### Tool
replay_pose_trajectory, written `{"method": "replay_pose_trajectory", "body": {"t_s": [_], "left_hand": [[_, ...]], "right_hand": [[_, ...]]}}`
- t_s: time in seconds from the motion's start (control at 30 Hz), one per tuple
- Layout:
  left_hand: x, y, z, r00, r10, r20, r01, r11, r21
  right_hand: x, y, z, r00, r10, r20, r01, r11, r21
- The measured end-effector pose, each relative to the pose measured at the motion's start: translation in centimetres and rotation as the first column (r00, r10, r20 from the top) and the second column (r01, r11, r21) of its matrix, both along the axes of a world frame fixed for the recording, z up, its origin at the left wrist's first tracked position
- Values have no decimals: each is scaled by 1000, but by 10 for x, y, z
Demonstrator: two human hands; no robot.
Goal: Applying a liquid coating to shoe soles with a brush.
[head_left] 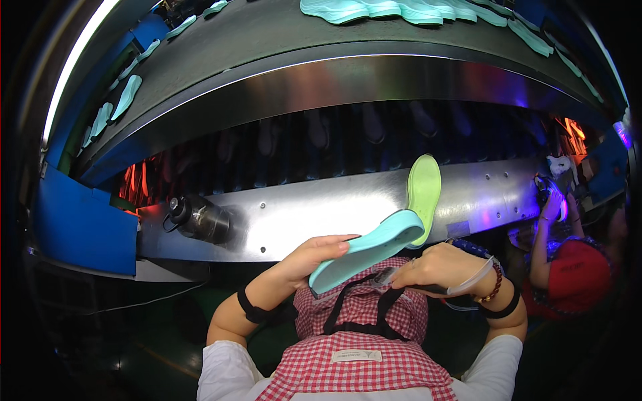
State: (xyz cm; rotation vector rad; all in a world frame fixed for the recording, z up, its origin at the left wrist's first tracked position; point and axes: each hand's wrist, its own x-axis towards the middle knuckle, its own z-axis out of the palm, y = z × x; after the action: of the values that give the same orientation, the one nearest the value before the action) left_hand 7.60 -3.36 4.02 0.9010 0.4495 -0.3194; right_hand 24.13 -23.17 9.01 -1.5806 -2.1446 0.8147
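My left hand (313, 260) grips a turquoise shoe sole (364, 250) by its near-left end, thumb on top. The sole tilts up toward the right, in front of my red checked apron (361, 367). My right hand (445, 271) is closed beside the sole's right side, near the apron straps. A dark, slim thing shows under its fingers, too hidden to name. Just beyond the turquoise sole, a lime-green sole (424, 194) lies on the metal ledge (301, 214), its near end partly covered.
A dark bottle (198, 219) lies on the ledge at left. Behind the ledge, soles hang in a dark slot. Above runs a dark belt (254, 40) carrying several turquoise soles (394, 10). At right, a co-worker in red (578, 271) handles a lit item.
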Motion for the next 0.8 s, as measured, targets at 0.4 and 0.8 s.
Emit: {"method": "replay_pose_trajectory", "body": {"t_s": [0.4,0.8], "left_hand": [[6,-15,-29,955,277,103,-195,853,-484],[7,-11,-42,911,397,107,-291,806,-516]], "right_hand": [[4,5,-45,371,-613,-698,688,686,-237],[-38,48,-69,563,-724,-399,796,344,499]]}}
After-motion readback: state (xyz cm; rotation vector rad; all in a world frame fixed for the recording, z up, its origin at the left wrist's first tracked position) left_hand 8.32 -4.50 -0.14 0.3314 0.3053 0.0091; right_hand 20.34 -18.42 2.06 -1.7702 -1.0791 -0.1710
